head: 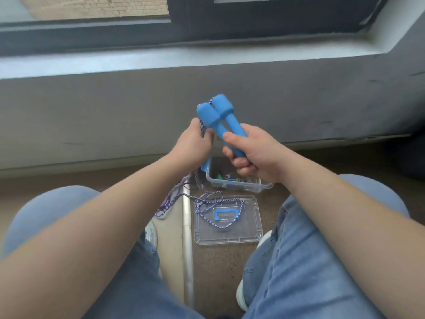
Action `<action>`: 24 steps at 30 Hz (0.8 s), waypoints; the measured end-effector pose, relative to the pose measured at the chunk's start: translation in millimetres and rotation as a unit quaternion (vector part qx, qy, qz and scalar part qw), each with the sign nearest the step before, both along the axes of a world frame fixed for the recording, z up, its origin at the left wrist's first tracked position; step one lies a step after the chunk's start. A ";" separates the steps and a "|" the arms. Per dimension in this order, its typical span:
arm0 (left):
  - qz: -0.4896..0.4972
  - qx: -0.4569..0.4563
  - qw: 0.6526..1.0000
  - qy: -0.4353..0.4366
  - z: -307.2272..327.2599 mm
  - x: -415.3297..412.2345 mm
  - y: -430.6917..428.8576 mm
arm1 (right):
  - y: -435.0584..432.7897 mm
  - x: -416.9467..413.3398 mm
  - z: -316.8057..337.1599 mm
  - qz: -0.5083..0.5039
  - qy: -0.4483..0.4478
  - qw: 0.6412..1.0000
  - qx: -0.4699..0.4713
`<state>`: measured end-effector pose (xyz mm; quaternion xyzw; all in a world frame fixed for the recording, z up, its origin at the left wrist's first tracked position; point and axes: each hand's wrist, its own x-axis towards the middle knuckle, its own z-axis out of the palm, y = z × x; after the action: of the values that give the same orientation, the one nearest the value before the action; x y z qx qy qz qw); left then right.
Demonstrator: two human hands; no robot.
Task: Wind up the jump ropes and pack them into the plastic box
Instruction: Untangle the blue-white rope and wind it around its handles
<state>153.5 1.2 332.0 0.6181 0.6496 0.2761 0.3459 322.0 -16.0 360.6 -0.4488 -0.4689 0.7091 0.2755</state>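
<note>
— What is the right hand doing?
— Its grip is clamping round the lower ends of the 2 blue foam handles; they are lying side by side and pointing up and away from the person; the thumb is pressing across their front.
— And the left hand?
— Its grip is pinching the purple-and-white twisted rope just beside the handles' thick tops; the rope is hanging from that fist down to the brown floor.
— Where is the rest of it lying?
— It is trailing in loose loops over a silver metal strip and across the flat clear plastic lid; the lid is lying between 2 knees in blue jeans, with a blue clasp showing at its middle.
— And the box?
— The clear rectangular plastic box is standing open on the floor just beyond the lid, partly hidden under the right hand; small green and blue things are sitting inside, too small to tell apart.
</note>
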 end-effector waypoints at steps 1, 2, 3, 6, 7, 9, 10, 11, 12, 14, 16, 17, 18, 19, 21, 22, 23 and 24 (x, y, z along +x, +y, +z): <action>-0.011 0.002 0.998 0.058 -2.1 5.6 -6.8 | 4.5 0.1 -3.3 -0.036 -0.046 0.997 0.045; -0.043 0.012 0.993 0.110 -4.7 11.0 -15.2 | 9.2 2.8 -7.1 -0.050 -0.140 0.982 0.119; -0.082 0.031 0.984 0.155 -6.5 14.9 -23.5 | 13.7 7.8 -12.0 -0.033 -0.262 0.943 0.203; -0.181 0.085 0.927 0.318 -4.9 12.6 -37.8 | 14.8 18.0 -26.5 0.077 -0.478 0.821 0.303; -0.213 0.100 0.895 0.379 -3.4 8.8 -37.7 | 11.2 19.0 -30.4 0.107 -0.497 0.805 0.306; -0.261 0.121 0.844 0.453 0.1 1.8 -36.7 | 4.1 15.9 -36.6 0.166 -0.535 0.765 0.318; -0.280 0.134 0.827 0.468 0.1 -0.4 -36.2 | 0.9 14.4 -39.0 0.193 -0.548 0.748 0.321; -0.295 0.156 0.816 0.472 0.2 -1.7 -35.6 | -1.6 13.1 -41.7 0.221 -0.555 0.735 0.322; -0.308 0.181 0.811 0.464 -0.5 -3.3 -34.0 | -3.4 11.3 -44.3 0.252 -0.555 0.725 0.320; -0.317 0.237 0.815 0.424 -2.0 -8.4 -27.1 | -7.1 8.0 -48.4 0.317 -0.545 0.705 0.324; -0.306 0.248 0.834 0.385 -3.5 -15.7 -17.6 | -9.7 4.8 -47.6 0.350 -0.525 0.695 0.344; -0.298 0.242 0.849 0.364 -6.2 -19.4 -13.5 | -10.0 3.8 -47.0 0.348 -0.510 0.700 0.359; -0.287 0.222 0.869 0.336 -8.8 -22.8 -10.8 | -10.2 2.8 -44.8 0.344 -0.496 0.705 0.373; -0.276 0.196 0.891 0.303 -10.5 -26.0 -8.9 | -10.3 2.2 -42.6 0.340 -0.480 0.708 0.390; -0.253 0.142 0.928 0.232 -10.1 -29.4 -7.8 | -10.2 2.3 -38.2 0.334 -0.449 0.719 0.412; -0.231 0.108 0.947 0.193 -8.8 -28.8 -7.5 | -9.7 3.5 -35.8 0.327 -0.435 0.730 0.414; -0.204 0.066 0.965 0.151 -8.0 -28.7 -6.9 | -9.4 5.0 -33.6 0.315 -0.421 0.745 0.412; -0.176 0.014 0.979 0.099 -7.9 -28.0 -6.1 | -9.3 6.6 -31.9 0.296 -0.402 0.765 0.407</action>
<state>125.5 -4.9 324.1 0.7520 0.5577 0.1571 0.3143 328.7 -25.3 328.6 -0.3771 -0.8910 0.2527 -0.0046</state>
